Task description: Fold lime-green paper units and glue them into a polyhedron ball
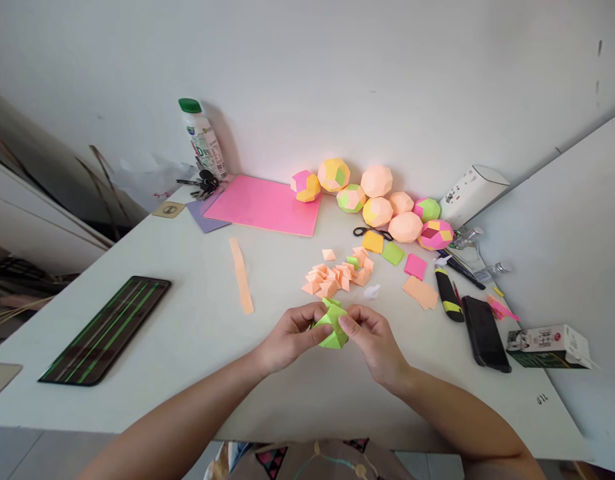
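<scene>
Between my two hands is a green folded-paper piece [333,328], faceted and partly assembled in look, held just above the table. My left hand [298,333] grips its left side, thumb across the front. From the right, my right hand [371,337] pinches it with thumb and fingers. The fingertips behind the piece are hidden. Just beyond my hands lies a pile of peach folded paper units [327,277], with a green unit [353,262] among them. A small white scrap [372,292] sits beside the pile.
Finished-looking paper balls [405,227] cluster by the wall, with scissors [360,231] and sticky-note squares [393,253] before them. A peach strip [242,277] and tablet [107,331] lie left. A pink sheet [267,203] and bottle [203,137] stand behind; a cutter [448,293], phone [485,333] and carton [550,347] are right.
</scene>
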